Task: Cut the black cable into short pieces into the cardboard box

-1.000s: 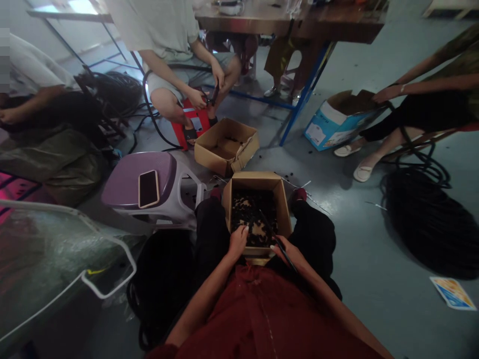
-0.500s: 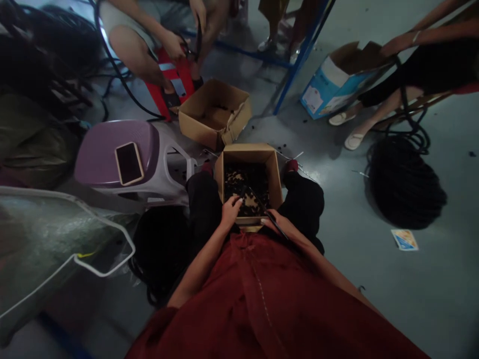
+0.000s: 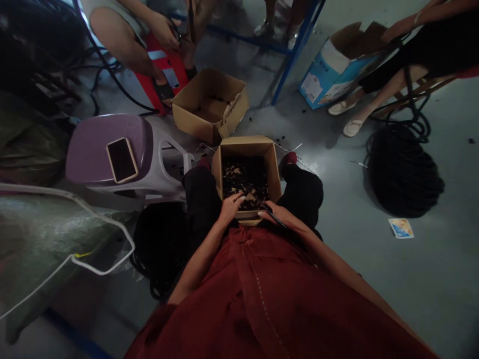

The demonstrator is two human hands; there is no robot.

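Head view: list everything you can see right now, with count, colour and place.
lap box: 1, brown cardboard, between the knees
pieces: many, black, inside the lap box
tool: 1, thin, black, in the right hand
floor box: 1, brown cardboard, just ahead
carton: 1, blue and white, ahead right
stool: 1, lilac and white, left
phone: 1, black, on the stool
cable coil: 1, black, floor right
card: 1, blue and yellow, floor right
plastic sheet: 1, clear, lower left
left hand: 1, at the lap box's near edge
right hand: 1, at the lap box's near edge
top: 1, dark red, on the person
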